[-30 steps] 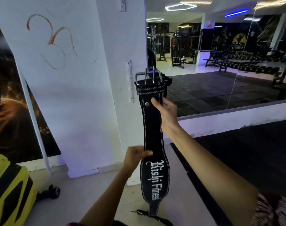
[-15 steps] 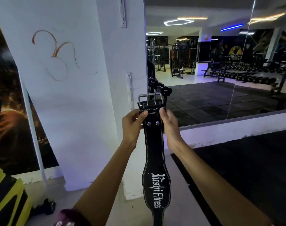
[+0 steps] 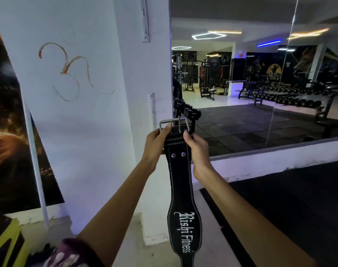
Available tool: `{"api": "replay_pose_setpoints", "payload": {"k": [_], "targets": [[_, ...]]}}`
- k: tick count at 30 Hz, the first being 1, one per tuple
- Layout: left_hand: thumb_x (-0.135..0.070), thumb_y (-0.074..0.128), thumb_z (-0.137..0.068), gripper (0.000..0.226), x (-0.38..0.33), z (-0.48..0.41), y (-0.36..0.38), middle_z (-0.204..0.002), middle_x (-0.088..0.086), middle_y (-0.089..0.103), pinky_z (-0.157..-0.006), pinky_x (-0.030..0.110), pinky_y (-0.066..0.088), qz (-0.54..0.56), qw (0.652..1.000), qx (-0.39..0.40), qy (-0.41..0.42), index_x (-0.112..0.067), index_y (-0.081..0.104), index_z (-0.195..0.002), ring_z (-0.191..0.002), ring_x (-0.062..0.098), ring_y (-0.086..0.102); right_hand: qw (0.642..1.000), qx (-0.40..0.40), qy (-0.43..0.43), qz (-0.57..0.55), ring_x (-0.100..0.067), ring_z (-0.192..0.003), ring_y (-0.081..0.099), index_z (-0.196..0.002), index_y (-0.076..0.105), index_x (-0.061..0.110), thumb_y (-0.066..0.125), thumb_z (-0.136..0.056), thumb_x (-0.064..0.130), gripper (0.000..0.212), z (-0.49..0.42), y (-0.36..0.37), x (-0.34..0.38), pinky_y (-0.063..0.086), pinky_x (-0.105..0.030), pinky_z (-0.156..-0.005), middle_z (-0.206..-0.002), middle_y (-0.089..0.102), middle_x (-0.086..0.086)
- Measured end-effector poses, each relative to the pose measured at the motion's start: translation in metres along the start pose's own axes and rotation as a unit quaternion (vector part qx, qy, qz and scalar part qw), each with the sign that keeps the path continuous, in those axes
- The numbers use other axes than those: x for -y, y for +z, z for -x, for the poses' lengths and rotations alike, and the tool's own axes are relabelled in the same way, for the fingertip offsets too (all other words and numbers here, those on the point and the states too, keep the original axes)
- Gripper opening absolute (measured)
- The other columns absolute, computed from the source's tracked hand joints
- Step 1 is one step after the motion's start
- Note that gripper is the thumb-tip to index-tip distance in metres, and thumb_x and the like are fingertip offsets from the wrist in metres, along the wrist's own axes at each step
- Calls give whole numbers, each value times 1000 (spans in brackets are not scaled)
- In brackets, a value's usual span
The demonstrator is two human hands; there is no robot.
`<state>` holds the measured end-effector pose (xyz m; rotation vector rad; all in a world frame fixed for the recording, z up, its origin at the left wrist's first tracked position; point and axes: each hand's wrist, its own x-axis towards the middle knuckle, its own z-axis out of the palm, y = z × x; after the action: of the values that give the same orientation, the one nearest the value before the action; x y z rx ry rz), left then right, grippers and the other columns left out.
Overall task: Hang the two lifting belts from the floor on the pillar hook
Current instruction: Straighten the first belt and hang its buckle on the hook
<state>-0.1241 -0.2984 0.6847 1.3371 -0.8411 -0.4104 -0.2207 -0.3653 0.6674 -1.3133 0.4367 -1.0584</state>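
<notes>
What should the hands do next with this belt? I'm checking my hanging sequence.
Probably lift the buckle toward the pillar bracket. Both the left hand and right hand grip the belt below the buckle, which sits right beside the bracket, not yet hooked.

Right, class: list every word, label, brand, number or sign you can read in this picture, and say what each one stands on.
"Rishi Fitness" – white gothic lettering on the wide part of the black lifting belt, held near its buckle by the left hand and right hand.
Yellow round logo on the far gym wall, seen in the mirror: lettering too small and blurred to read.
Orange scrawl on the white pillar: a drawn mark, not readable text.
</notes>
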Motion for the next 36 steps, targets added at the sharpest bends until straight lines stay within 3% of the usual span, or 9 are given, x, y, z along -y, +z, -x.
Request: {"api": "replay_pose_setpoints", "payload": {"k": [4, 9, 13, 17, 19, 23, 27, 32, 36], "targets": [[-34, 36, -97, 33, 5, 9, 25, -71, -1, 57, -73, 41, 47, -65, 977, -168, 116, -8, 53, -84, -67, 15, 55, 993, 29, 111, -13, -14, -73, 61, -99, 62, 9, 57, -82, 50, 45, -10, 16, 25, 48, -24, -58, -87, 66, -4], [-26, 33, -100, 30, 4, 8, 36, -64, -7, 49, -55, 25, 33, -74, 959, -236, 136, -7, 47, -81, -59, 6, 47, 981, 103, 156, 47, -18, -72, 66, -106, 63, 9, 73, -65, 28, 47, -24, 11, 27, 52, -27, -63, -89, 69, -7], [-26, 33, -100, 30, 2, 1, 40, -62, -6, 48, -55, 26, 27, -84, 958, -234, 145, -7, 46, -80, -57, 5, 47, 995, 56, -33, 80, -4, -107, 50, -132, 40, 18, 61, -86, 26, 51, -21, 5, 20, 39, -21, -91, -118, 51, 12], [-30, 30, -100, 30, -16, -8, 44, -61, -8, 48, -52, 21, 34, -98, 950, -235, 180, -10, 41, -80, -53, -4, 50, 978, -4, -193, 77, -21, -86, 61, -96, 61, 5, 49, -87, 44, 41, -30, 15, 23, 45, -34, -80, -89, 65, -14], [-37, 28, -99, 30, -28, -17, 45, -67, -9, 50, -59, 27, 37, -124, 942, -241, 198, -13, 39, -85, -59, 1, 52, 973, -60, -218, 39, -22, -66, 54, -76, 56, -2, 46, -88, 43, 48, -39, 25, 32, 43, -33, -67, -70, 56, -25], [-47, 29, -95, 34, -49, -46, 41, -104, -3, 58, -78, 33, 46, -102, 928, -261, 244, -22, 40, -115, -84, 14, 62, 967, -88, -241, 5, -2, -43, 30, -49, 33, 20, 46, -94, 29, 47, -68, 44, 51, 25, -19, -48, -45, 31, 9], [-41, 25, -99, 52, -70, -91, 27, -63, -3, 59, -67, 36, 45, -155, 901, -292, 280, -9, 56, -72, -65, 17, 58, 956, -84, -282, 14, -6, -45, 26, -51, 32, 19, 44, -94, 34, 47, -117, 64, 62, 22, -28, -50, -46, 28, 6], [-45, 17, -98, 59, -119, -185, -4, -71, 15, 64, -69, 40, 46, -182, 876, -357, 271, -10, 47, -60, -73, 34, 60, 911, -87, -368, 164, -13, -44, 32, -47, 29, 21, 36, -97, 33, 52, -197, 111, 108, 18, -26, -43, -45, 33, 1], [-45, 18, -97, 58, -155, -254, -17, -84, 16, 67, -72, 38, 47, -174, 872, -355, 290, -9, 55, -72, -79, 33, 60, 895, -122, -375, 211, -26, -65, 42, -64, 56, 3, 32, -98, 36, 53, -259, 144, 142, 13, -28, -54, -68, 54, -13]]}}
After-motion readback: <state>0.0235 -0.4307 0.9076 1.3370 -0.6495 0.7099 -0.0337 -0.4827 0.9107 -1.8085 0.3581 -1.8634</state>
